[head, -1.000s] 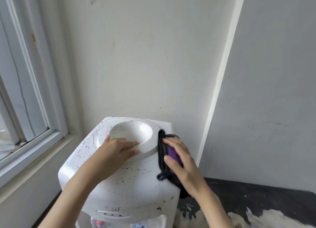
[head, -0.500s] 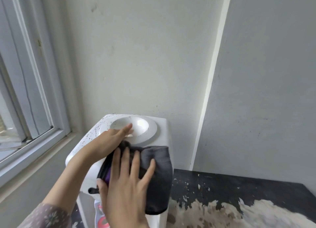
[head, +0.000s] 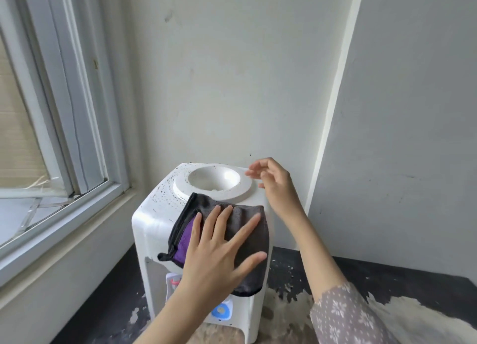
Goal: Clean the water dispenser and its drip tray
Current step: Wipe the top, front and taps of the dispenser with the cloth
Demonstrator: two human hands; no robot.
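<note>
Grey cloth (head: 240, 230) pressed flat by left hand (head: 219, 250), hiding dispenser (head: 154, 222) front, right hand (head: 276, 186) loose, empty.

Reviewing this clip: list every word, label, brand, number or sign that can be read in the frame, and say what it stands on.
No text can be read anywhere in this frame.
Water dispenser: no brand or lettering shows on its top or front; the grey cloth under the left hand covers much of it.
Blue round tap label: any marking is too small and blurred to read.
Red tap: mostly hidden, nothing legible.
</note>
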